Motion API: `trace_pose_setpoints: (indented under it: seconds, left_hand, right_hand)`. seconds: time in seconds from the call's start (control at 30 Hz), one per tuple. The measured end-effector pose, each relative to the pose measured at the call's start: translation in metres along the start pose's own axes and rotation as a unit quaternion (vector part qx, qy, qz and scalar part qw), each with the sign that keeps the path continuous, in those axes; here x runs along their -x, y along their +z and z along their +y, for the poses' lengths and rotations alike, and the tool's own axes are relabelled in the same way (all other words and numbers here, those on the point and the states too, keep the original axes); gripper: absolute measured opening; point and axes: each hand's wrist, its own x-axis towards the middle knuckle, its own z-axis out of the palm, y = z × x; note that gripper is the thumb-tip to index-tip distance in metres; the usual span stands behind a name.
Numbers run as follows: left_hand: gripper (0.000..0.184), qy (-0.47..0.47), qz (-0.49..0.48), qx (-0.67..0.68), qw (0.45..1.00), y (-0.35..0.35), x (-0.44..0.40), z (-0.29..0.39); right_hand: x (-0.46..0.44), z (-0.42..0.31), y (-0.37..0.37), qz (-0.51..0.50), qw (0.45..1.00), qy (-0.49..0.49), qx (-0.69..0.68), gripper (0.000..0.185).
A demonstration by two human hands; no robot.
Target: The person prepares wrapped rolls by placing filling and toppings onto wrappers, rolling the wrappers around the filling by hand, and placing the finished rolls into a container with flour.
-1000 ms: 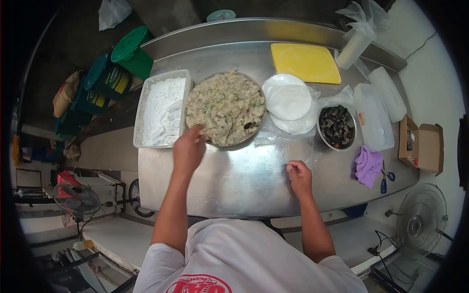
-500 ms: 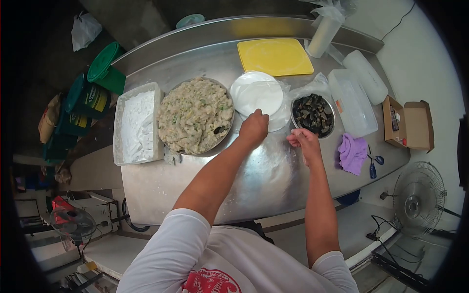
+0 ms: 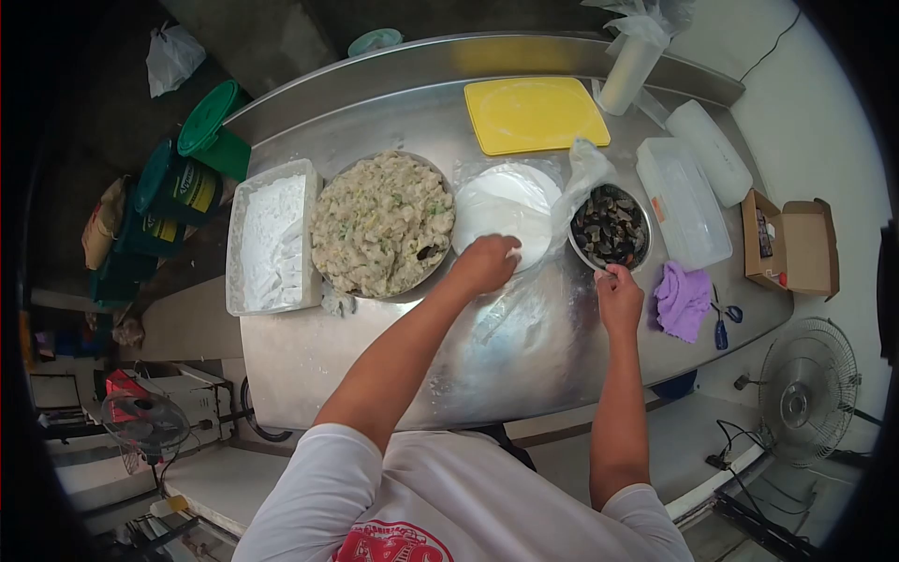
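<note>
My left hand (image 3: pixel 487 264) is closed at the near edge of a stack of round white wrappers (image 3: pixel 510 211); what its fingers pinch is too small to make out. Clear plastic film (image 3: pixel 501 309) lies around the stack and towards me. With its fingers pinched together, my right hand (image 3: pixel 619 295) is at the near rim of a metal bowl of dark pieces (image 3: pixel 609 228); anything between its fingertips is hidden. Left of the wrappers stands a large round bowl heaped with a pale, green-flecked mixture (image 3: pixel 382 225). Beside it is a plastic tub of white powder (image 3: pixel 270 239).
A yellow lid (image 3: pixel 536 114) and a plastic roll (image 3: pixel 629 75) lie at the back of the steel table (image 3: pixel 403 375). To the right are a clear container (image 3: pixel 684 201), a purple cloth (image 3: pixel 682 300), blue scissors (image 3: pixel 721 332) and an open cardboard box (image 3: pixel 807 245).
My left hand has moved right from the mixture bowl to the wrappers. My right hand has moved right to the metal bowl. The plastic film beside the wrappers has shifted and spread towards me.
</note>
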Motion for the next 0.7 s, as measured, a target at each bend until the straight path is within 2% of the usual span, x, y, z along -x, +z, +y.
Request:
trace_pose_setpoints:
  seconds: [0.03, 0.1, 0.13, 0.23, 0.3, 0.37, 0.4, 0.47, 0.5, 0.53, 0.57, 0.6, 0.67, 0.7]
  left_hand:
    - [0.041, 0.0, 0.001, 0.003, 1.0, 0.01, -0.009, -0.007]
    - [0.043, 0.019, 0.112, -0.152, 0.982, 0.025, -0.02, -0.015]
    - [0.041, 0.022, 0.136, -0.165, 0.977, 0.03, -0.02, -0.016]
    - [0.031, 0.066, 0.17, -0.117, 0.976, 0.033, -0.03, -0.025]
    - [0.028, 0.064, 0.143, -0.078, 0.985, 0.026, -0.044, -0.029]
    - [0.026, 0.055, 0.119, -0.039, 0.991, 0.021, -0.048, -0.03]
    - [0.024, 0.059, 0.133, -0.001, 0.989, 0.014, -0.043, -0.022]
    - [0.024, 0.064, 0.144, 0.036, 0.987, -0.004, -0.029, -0.004]
    - [0.023, 0.072, 0.102, 0.018, 0.992, -0.016, -0.016, 0.004]
    - [0.023, 0.079, 0.061, 0.0, 0.995, -0.025, -0.003, 0.008]
    - [0.023, 0.076, 0.061, -0.002, 0.995, -0.031, 0.013, 0.012]
    - [0.023, 0.091, 0.047, -0.01, 0.995, -0.032, 0.037, 0.014]
    - [0.022, 0.101, 0.029, -0.061, 0.993, -0.028, 0.088, 0.013]
    - [0.022, 0.099, 0.022, -0.102, 0.99, -0.024, 0.116, 0.011]
  right_hand:
    - [0.004, -0.005, -0.005, 0.007, 1.0, -0.004, 0.029, 0.03]
    - [0.01, -0.006, -0.011, 0.014, 0.998, -0.009, 0.06, 0.031]
    - [0.015, -0.003, -0.012, 0.019, 0.998, -0.004, 0.065, 0.032]
    - [0.03, 0.005, -0.012, 0.04, 0.996, 0.001, 0.081, 0.033]
    - [0.042, 0.004, -0.013, 0.052, 0.994, -0.002, 0.094, 0.034]
    - [0.055, -0.003, -0.009, 0.083, 0.995, 0.036, -0.044, 0.035]
    - [0.064, -0.009, -0.005, 0.08, 0.995, 0.035, -0.044, 0.035]
    - [0.082, -0.022, 0.006, -0.012, 0.969, 0.031, -0.244, 0.033]
    - [0.089, -0.024, 0.016, -0.011, 0.969, 0.033, -0.244, 0.033]
    - [0.095, -0.024, 0.029, -0.099, 0.926, 0.088, -0.353, 0.038]
    - [0.102, -0.025, 0.041, -0.186, 0.86, 0.141, -0.454, 0.045]
    - [0.112, -0.032, 0.05, -0.191, 0.858, 0.143, -0.455, 0.045]
    - [0.132, -0.048, 0.069, -0.189, 0.751, 0.26, -0.576, 0.054]
    - [0.142, -0.055, 0.077, -0.198, 0.749, 0.265, -0.575, 0.054]
